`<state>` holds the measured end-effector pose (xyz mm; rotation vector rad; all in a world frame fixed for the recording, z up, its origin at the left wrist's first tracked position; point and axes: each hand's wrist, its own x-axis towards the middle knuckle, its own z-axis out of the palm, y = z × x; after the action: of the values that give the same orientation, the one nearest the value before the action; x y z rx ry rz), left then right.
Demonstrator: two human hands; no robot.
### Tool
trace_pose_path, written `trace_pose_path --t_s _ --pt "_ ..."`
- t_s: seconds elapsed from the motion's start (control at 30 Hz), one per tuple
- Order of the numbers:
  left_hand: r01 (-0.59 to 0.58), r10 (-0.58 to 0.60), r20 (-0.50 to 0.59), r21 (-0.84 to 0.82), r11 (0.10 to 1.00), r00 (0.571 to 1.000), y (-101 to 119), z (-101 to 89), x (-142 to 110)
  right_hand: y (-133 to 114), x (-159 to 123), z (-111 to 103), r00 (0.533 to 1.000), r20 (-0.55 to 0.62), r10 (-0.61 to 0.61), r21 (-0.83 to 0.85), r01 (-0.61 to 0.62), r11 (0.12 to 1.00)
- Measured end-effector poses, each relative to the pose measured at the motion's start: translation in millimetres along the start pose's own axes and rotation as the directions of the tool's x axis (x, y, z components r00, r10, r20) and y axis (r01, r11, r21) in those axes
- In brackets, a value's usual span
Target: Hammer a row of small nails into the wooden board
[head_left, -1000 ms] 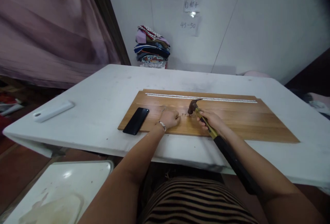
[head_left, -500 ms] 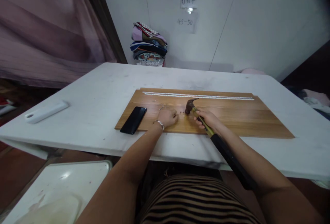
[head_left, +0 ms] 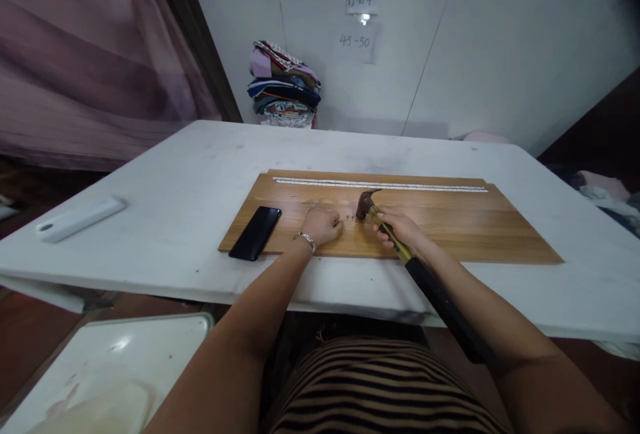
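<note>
My right hand (head_left: 400,229) is wrapped round the shaft of a claw hammer (head_left: 399,246), close below its head. The rusty brown head is low over the wooden board (head_left: 480,227), and the black grip end runs back along my right forearm. Beside the head, a few small nails (head_left: 350,217) stand up from the board in a short row. Just left of them my left hand (head_left: 323,226) rests on the board with its fingers curled closed; what they hold, if anything, is hidden. Several loose nails (head_left: 313,207) lie beyond that hand.
A black phone (head_left: 255,234) lies on the board's left end. Two white measuring strips (head_left: 380,185) run along its far side. On the white table (head_left: 165,221) is a white handle-like object (head_left: 80,219). Folded cloths (head_left: 285,84) are piled by the wall, and a pale stool (head_left: 165,347) stands at lower left.
The whole view has shifted slightly, so the board and table appear a little further left. Both hands and the hammer keep nearly the same place over the board.
</note>
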<state>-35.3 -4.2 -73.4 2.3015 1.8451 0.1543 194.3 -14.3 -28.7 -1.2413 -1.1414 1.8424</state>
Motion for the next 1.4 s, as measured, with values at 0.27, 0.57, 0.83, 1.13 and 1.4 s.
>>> trace_pose_path --t_s 0.27,0.57,0.83,1.13,1.4 --pt "0.002 -0.001 0.004 -0.018 1.000 1.000 0.8 -2.1 -1.3 -0.8 0.0 -0.2 1.000 0.001 0.009 -0.009 -0.009 1.000" --pt "-0.008 0.008 0.002 -0.006 1.000 1.000 -0.9 0.0 0.1 -1.7 0.2 0.4 1.000 0.013 -0.004 -0.006 0.004 1.000" --pt "0.002 -0.002 -0.003 -0.032 0.999 1.000 -1.3 1.6 1.4 -1.0 -1.6 2.8 0.999 -0.022 0.028 -0.010 -0.028 1.000" --pt "0.002 -0.002 0.004 0.003 1.000 1.000 -0.7 1.3 0.5 -5.4 -1.3 3.7 1.000 0.001 0.002 -0.002 -0.002 1.000" --pt "-0.007 0.007 0.005 0.009 1.000 1.000 -0.8 0.3 0.9 -1.4 -1.2 2.9 1.000 -0.012 0.026 -0.010 -0.026 1.000"
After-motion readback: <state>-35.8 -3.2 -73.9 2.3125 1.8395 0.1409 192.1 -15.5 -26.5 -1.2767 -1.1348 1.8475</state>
